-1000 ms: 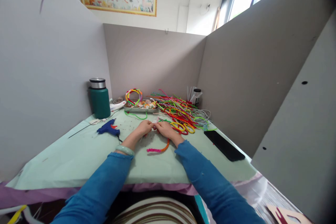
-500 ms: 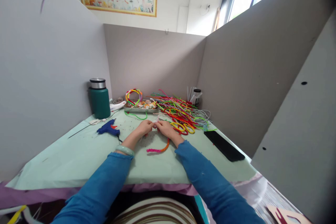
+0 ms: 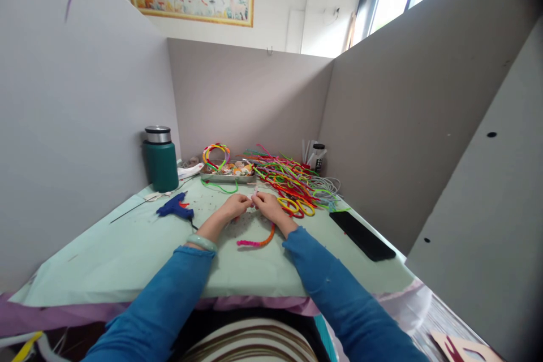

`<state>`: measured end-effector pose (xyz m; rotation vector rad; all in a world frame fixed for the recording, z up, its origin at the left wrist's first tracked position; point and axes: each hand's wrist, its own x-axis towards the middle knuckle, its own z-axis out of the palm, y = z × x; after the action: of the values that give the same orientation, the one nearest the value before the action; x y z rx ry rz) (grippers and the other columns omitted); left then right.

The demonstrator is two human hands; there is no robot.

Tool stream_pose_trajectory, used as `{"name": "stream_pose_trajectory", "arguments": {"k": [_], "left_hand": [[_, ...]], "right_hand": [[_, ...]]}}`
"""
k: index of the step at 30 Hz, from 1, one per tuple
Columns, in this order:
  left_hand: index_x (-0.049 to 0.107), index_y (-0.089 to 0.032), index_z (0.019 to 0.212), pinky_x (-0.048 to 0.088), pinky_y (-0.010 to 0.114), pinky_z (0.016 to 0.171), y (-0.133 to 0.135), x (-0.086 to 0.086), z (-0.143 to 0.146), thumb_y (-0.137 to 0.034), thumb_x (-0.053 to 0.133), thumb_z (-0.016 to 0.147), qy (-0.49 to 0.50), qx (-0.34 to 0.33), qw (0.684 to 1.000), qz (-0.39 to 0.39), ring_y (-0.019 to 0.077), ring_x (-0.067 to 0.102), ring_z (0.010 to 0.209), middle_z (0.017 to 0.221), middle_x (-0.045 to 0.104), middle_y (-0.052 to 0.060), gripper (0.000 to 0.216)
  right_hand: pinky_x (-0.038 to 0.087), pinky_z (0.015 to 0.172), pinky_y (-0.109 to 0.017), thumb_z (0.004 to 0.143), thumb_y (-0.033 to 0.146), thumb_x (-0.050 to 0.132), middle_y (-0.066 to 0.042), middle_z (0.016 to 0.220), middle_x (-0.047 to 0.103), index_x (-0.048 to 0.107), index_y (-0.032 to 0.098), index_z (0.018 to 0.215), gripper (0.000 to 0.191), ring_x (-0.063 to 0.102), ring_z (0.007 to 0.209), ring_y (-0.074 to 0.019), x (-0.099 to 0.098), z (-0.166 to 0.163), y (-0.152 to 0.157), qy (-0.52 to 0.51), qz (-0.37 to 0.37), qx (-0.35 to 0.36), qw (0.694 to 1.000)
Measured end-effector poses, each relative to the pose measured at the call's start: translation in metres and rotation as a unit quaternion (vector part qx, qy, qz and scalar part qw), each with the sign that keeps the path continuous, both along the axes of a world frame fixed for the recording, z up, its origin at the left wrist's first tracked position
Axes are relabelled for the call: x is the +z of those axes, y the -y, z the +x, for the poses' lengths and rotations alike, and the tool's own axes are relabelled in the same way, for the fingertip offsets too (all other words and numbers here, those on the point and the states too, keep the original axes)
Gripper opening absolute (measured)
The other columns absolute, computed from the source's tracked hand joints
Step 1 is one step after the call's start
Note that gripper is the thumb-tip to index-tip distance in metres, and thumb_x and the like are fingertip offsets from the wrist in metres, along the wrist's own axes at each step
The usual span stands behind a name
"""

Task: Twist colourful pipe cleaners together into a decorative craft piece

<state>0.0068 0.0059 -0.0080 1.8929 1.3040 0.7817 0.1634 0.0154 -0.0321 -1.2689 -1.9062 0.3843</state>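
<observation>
My left hand (image 3: pixel 235 206) and my right hand (image 3: pixel 266 207) meet at the middle of the table, fingers pinched together on a small pale pink piece (image 3: pixel 253 199) between them. A pink and orange pipe cleaner (image 3: pixel 259 240) curves on the mint green table cover (image 3: pixel 127 249) just below my right hand. Both arms wear blue sleeves, and a pale bangle (image 3: pixel 202 242) sits on my left wrist.
A blue glue gun (image 3: pixel 175 207) lies left of my hands. A green flask (image 3: pixel 160 159) stands at the back left. A metal tray (image 3: pixel 229 172) with small bits, a heap of coloured pipe cleaners (image 3: pixel 292 181) and a black phone (image 3: pixel 361 234) lie around. Grey partitions wall three sides.
My hands have drawn slightly closer together over the small piece; nothing else has moved.
</observation>
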Motion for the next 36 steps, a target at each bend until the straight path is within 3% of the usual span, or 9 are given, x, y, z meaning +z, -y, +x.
{"name": "stream_pose_trajectory", "arguments": {"k": [14, 21, 28, 36], "left_hand": [[0.056, -0.016, 0.066, 0.026, 0.022, 0.041, 0.0012, -0.0002, -0.0008, -0.054, 0.06, 0.071, -0.008, -0.048, 0.999, 0.024, 0.0078, 0.035, 0.039, 0.046, 0.037, -0.007, 0.039], [0.06, -0.015, 0.071, 0.027, 0.022, 0.044, -0.0024, -0.0001, -0.0015, -0.051, 0.057, 0.073, -0.012, -0.06, 0.997, 0.055, 0.0086, 0.036, 0.043, 0.048, 0.04, -0.006, 0.037], [0.064, -0.013, 0.076, 0.029, 0.022, 0.049, -0.0017, 0.0003, 0.001, -0.044, 0.059, 0.073, -0.003, -0.047, 0.994, 0.1, 0.0096, 0.041, 0.05, 0.055, 0.051, -0.003, 0.032], [0.067, -0.012, 0.093, 0.026, 0.021, 0.048, 0.0046, 0.0072, 0.0031, -0.03, 0.06, 0.074, 0.031, -0.033, 0.992, 0.114, 0.0085, 0.035, 0.045, 0.046, 0.04, -0.008, 0.027]], "right_hand": [[0.027, 0.055, -0.022, 0.085, 0.034, 0.044, 0.002, 0.059, 0.049, 0.054, 0.016, 0.063, 0.03, 0.042, 0.06, -0.0107, -0.0016, 0.0001, -0.0037, -0.034, -0.013, 0.019, 0.999], [0.029, 0.052, -0.021, 0.079, 0.036, 0.048, 0.003, 0.054, 0.047, 0.053, 0.016, 0.061, 0.027, 0.042, 0.056, -0.0105, -0.0003, 0.0007, -0.0045, -0.118, -0.057, 0.041, 0.991], [0.028, 0.049, -0.021, 0.08, 0.039, 0.047, 0.004, 0.05, 0.044, 0.054, 0.016, 0.061, 0.03, 0.04, 0.05, -0.0096, -0.0013, 0.0018, -0.0066, -0.126, -0.08, 0.04, 0.988], [0.027, 0.047, -0.021, 0.081, 0.044, 0.05, 0.004, 0.049, 0.045, 0.053, 0.016, 0.06, 0.035, 0.039, 0.047, -0.0086, -0.0018, 0.0037, -0.0096, -0.156, -0.109, 0.03, 0.981]]}}
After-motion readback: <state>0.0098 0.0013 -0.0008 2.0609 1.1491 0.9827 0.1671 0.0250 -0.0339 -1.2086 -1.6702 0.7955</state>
